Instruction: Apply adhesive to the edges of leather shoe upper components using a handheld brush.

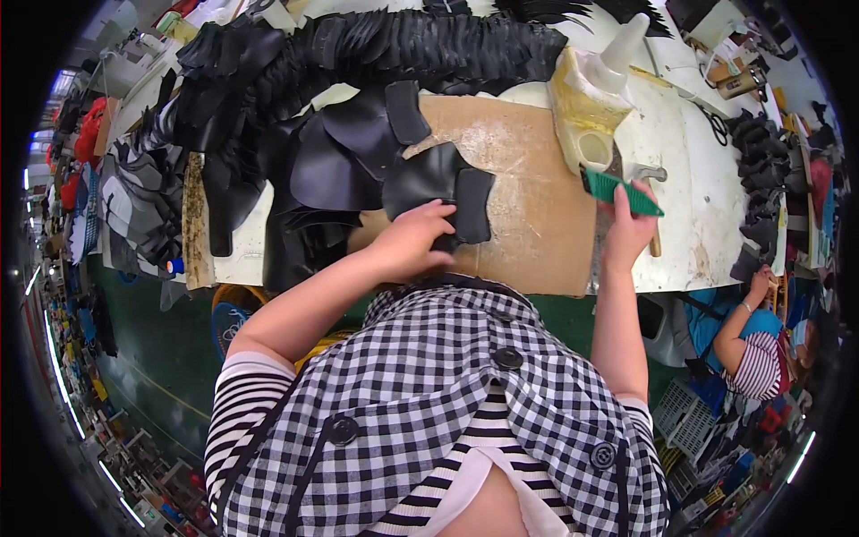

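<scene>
My left hand (413, 240) lies with fingers apart on the near edge of a black leather piece (420, 179). A matte dark panel (474, 206) forms that piece's right end, and the piece rests on a sheet of brown cardboard (528, 192). My right hand (629, 231) is closed around a green brush (624, 192). The brush's dark end is at the spout of a yellowed, glue-stained plastic bottle (582, 103) with a white nozzle. Whether its bristles touch the spout I cannot tell.
Stacked black leather pieces (376, 49) line the back of the white table (693, 228). More loose pieces (331, 157) overlap at left. A hammer (650, 172) lies near my right hand, scissors (718, 128) farther right. Another person's arm (736, 327) shows at the right edge.
</scene>
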The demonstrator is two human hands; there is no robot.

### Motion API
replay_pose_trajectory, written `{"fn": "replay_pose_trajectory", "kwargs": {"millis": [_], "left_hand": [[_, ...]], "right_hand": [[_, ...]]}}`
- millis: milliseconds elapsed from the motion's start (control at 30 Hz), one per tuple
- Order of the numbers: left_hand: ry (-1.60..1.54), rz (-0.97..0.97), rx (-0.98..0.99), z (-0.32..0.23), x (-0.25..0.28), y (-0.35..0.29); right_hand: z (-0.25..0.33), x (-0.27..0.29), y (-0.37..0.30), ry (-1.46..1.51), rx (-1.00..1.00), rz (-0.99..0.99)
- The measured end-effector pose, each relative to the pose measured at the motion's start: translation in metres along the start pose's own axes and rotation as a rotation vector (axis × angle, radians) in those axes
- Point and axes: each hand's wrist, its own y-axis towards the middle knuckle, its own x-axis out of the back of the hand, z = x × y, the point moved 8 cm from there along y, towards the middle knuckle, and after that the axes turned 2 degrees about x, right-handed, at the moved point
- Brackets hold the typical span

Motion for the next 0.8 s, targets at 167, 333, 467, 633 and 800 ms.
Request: {"fn": "replay_pose_trajectory", "kwargs": {"millis": [167, 333, 467, 633, 800], "left_hand": [[-0.527, -0.327, 0.605, 0.033, 0.002, 0.026], [-0.303, -0.108, 0.602, 0.039, -0.022, 0.057], [-0.941, -0.19, 0.597, 0.026, -0.032, 0.061], [-0.817, -0.131, 0.682, 0.044, -0.044, 0.086], [-0.673, -0.101, 0.741, 0.039, -0.036, 0.091]], "right_hand": [[0.008, -0.005, 0.058, -0.352, 0.241, 0.055], [0.0, -0.038, 0.061, -0.546, 0.229, 0.117], [0.01, -0.033, 0.058, -0.503, 0.21, 0.045], [-0.03, -0.012, 0.049, -0.115, -0.121, 0.114], [-0.055, -0.081, -0.015, -0.01, -0.241, 0.388]]}}
